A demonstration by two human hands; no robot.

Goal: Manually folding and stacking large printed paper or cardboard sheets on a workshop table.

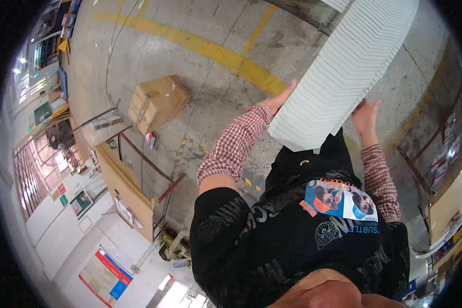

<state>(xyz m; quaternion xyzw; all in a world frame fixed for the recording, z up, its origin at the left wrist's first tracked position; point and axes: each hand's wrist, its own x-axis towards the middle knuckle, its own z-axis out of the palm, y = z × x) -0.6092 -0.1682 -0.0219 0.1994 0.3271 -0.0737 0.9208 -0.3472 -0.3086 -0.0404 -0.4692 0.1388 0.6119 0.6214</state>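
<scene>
A long row of folded white sheets or flat cartons (339, 82), packed tightly edge to edge, runs from my waist out toward the upper right. On its left side, near the closer end, my left hand (281, 98) grips it, thumb stretched along the edge and the other fingers mostly hidden. My right hand (365, 119) holds the opposite side, its fingers curled in against the row and its thumb sticking out. Both forearms wear red-and-white checked sleeves. What bears the row from beneath is hidden.
A brown cardboard box (161, 102) stands on the grey concrete floor at the left, which has yellow painted lines (210, 49). Closer on the left is a rusty metal frame with a brown panel (126, 187). Another metal frame (418, 172) stands at the right.
</scene>
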